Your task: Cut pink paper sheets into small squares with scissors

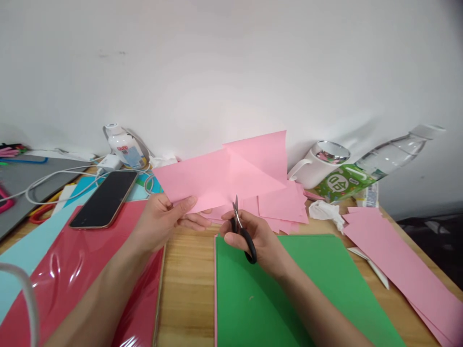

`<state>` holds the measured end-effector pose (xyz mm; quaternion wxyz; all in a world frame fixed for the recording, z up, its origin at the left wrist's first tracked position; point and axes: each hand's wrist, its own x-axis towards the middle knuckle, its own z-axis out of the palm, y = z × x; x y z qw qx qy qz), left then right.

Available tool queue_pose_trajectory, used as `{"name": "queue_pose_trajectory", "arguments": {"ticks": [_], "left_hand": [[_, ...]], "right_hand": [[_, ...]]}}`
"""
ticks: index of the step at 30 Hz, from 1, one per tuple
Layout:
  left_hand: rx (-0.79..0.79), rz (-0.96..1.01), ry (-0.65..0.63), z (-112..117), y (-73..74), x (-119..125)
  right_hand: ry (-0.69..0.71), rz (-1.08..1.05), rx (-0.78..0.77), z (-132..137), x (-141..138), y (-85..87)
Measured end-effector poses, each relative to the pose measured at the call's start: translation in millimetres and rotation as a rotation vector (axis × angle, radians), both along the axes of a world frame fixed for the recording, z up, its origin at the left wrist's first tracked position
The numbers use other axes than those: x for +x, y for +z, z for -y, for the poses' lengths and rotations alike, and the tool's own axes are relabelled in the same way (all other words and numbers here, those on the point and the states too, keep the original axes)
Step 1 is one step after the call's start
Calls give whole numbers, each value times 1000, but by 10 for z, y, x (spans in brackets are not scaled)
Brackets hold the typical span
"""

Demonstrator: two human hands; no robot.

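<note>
My left hand (173, 217) pinches the lower left edge of a pink sheet of paper (202, 176) and holds it up off the table. A cut runs partway into the sheet, and its right part (264, 154) stands a little apart from the left. In my right hand (253, 231) is a pair of scissors (237, 219) with black handles, its blades pointing up at the paper's lower edge. The blades look nearly closed. Beneath the scissors lies a stack of green paper (289, 284). Several cut pink pieces (284, 205) are piled behind my right hand.
Left of me a phone (104, 200) lies on red paper in clear wrapping (90, 255), near a white bottle (125, 147) and cables. At right are a white mug (318, 164), a green packet (343, 183), a tilted clear bottle (394, 154), crumpled tissue (327, 214) and long pink strips (401, 270).
</note>
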<state>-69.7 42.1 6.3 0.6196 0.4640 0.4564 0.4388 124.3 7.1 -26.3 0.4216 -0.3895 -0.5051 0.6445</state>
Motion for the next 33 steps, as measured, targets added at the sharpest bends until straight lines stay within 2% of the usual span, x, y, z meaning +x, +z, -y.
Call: {"name": "queue_pose_trajectory", "arguments": {"ticks": [6,17,33], "left_hand": [[19,-5,-62,7,0,16],[13,-14,17,31,12,35],[22,-43,-51,20,-11,9]], "right_hand": [[-42,34,-53,-2,1,53],[-33,48,-50,5,7,44],[-40,55,-61,-1,11,48]]}}
